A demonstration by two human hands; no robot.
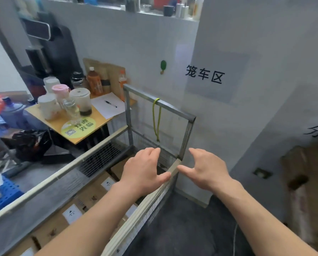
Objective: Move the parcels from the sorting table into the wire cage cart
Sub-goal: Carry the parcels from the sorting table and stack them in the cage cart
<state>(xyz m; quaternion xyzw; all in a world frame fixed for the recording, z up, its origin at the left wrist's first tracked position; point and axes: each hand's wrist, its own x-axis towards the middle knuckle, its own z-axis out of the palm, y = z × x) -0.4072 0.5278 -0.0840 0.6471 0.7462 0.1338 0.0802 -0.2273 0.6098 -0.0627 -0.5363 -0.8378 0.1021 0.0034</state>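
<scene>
Parcels: cardboard, white labels, lying inside wire cage cart, under my left forearm. My left hand above cart interior, my right hand outside side rail; both hands spread, holding nothing. Yellow cord hangs from far frame. Tabletop with cups beyond cart.

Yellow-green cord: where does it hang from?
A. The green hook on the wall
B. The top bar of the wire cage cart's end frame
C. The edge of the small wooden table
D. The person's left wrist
B: the yellow-green cord is looped over the grey metal top bar of the wire cage cart and hangs down within the end frame.
</scene>
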